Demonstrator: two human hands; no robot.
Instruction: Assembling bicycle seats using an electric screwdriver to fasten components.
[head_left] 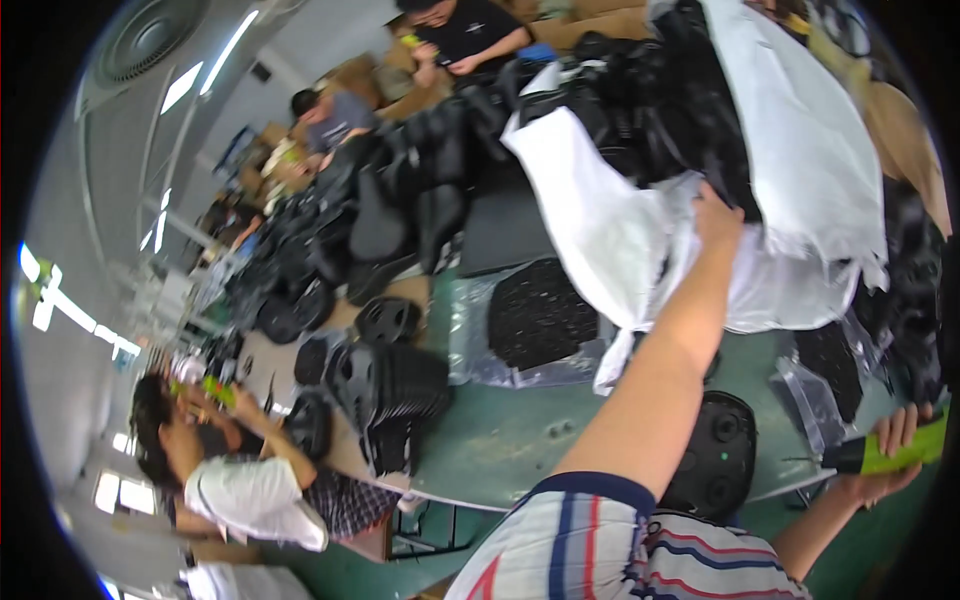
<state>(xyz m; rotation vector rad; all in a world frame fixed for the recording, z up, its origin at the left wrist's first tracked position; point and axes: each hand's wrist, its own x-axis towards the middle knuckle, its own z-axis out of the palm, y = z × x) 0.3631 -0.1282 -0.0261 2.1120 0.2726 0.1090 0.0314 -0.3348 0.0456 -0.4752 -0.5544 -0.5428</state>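
My left hand [718,218] reaches across the table to the mouth of a white woven sack [620,220], against black plastic parts [690,110] heaped there. Its fingertips disappear among the sack and the parts, so I cannot make out what they grip. At the far right my right hand [885,465] is wrapped round a yellow-green power screwdriver [905,447], whose thin bit points left over the table edge. A black plastic base with round recesses [715,455] lies at the near edge, partly behind my left forearm.
A clear bag of small black pieces [540,315] lies on the green table [500,425]; another such bag [830,370] lies right. Stacked black shells [390,390] stand left. Black moulded parts [375,210] pile up beyond. A co-worker [260,490] sits left, and others work at the back.
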